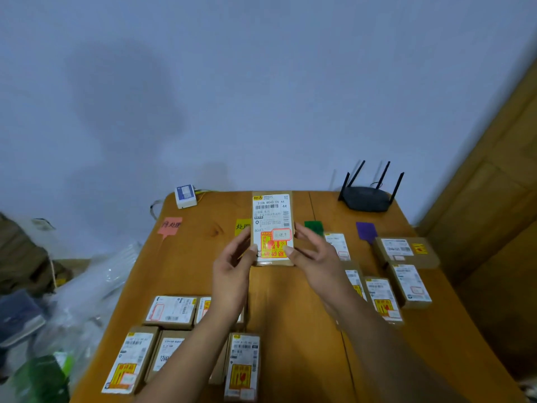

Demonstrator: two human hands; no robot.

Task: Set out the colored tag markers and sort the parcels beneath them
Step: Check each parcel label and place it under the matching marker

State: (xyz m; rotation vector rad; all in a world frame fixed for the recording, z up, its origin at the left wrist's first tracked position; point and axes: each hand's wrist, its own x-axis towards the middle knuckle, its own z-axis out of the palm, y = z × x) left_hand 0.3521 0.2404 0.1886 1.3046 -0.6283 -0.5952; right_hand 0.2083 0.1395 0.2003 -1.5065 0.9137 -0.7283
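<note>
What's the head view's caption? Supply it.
Left hand and right hand grip a labelled cardboard parcel over the wooden table.

A parcel (271, 222) is being held between the left hand (232, 266) and right hand (316, 263) over the table (290, 315). Tag markers (170, 226) are lying beyond them; other parcels (406, 251) are lying outside each wrist.
</note>
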